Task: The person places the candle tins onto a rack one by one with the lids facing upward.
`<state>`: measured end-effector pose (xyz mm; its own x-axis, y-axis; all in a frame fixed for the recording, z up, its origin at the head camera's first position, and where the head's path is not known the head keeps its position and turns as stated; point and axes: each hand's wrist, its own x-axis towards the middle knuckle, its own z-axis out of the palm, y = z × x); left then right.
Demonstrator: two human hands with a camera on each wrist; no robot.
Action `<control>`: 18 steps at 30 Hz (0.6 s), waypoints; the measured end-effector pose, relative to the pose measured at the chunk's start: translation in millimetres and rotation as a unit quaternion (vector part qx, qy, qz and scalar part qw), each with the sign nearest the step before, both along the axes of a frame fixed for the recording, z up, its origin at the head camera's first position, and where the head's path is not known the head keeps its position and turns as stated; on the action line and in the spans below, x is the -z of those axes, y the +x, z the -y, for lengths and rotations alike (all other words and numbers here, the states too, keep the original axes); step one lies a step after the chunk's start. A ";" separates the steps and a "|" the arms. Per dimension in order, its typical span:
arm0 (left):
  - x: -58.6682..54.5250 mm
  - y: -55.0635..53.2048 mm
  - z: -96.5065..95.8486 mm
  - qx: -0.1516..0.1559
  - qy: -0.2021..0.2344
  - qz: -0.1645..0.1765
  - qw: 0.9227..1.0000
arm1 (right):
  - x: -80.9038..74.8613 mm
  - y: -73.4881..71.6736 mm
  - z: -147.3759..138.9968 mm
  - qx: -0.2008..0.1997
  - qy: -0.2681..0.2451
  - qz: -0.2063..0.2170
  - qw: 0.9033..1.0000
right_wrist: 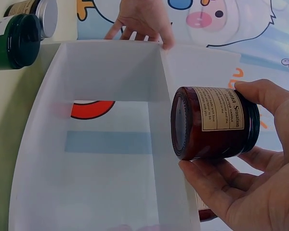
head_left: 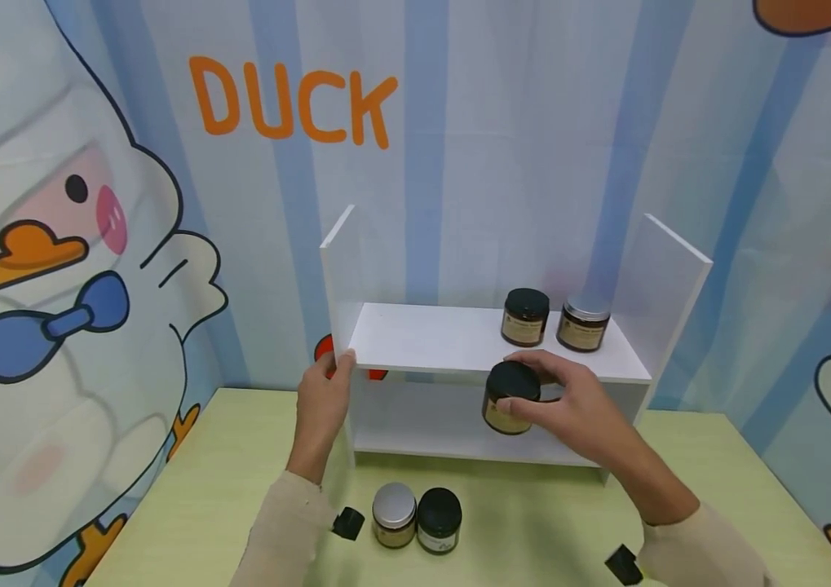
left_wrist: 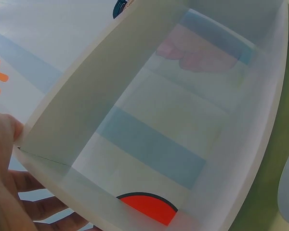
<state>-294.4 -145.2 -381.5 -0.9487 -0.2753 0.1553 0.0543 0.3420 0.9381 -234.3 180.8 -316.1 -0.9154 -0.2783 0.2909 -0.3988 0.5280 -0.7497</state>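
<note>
Right hand (head_left: 580, 412) grips a dark-lidded jar (right_wrist: 209, 125), thumb one side, fingers the other; jar sits in front of the upper board (head_left: 422, 338), looks clear of it. Left hand (head_left: 321, 412) holds the white shelf (head_left: 415, 416) by its left side, thumb at the front edge. My read: mid-placement, stocking the upper board. Next move likely calls for lifting past the front edge and a soft upright set-down, left hand bracing so nothing slides. Containers: just beyond the right hand, a second dark-lidded jar (head_left: 523, 319) and a silver-lidded jar (head_left: 582, 328) stand upright on the upper board, silver further right. Between the hands, nearer the body, a silver-capped jar (head_left: 394, 515) and a black-capped jar (head_left: 439, 520) sit side by side on the table (head_left: 180, 489). All five capped; held jar's label (right_wrist: 220, 109) reads scented candle, contents can't be confirmed.
</note>
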 end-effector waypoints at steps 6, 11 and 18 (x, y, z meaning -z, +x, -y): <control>-0.6 1.0 0.2 0.000 -0.003 -0.003 1.000 | -6.8 -2.1 -0.2 0.004 0.009 -0.010 1.000; -0.9 0.1 0.0 -0.004 -0.002 -0.002 1.000 | -13.0 -6.6 0.4 0.021 0.022 -0.021 0.999; -1.6 1.3 -0.1 0.001 0.003 0.001 1.000 | -18.8 -10.6 -1.4 0.034 0.037 -0.016 0.999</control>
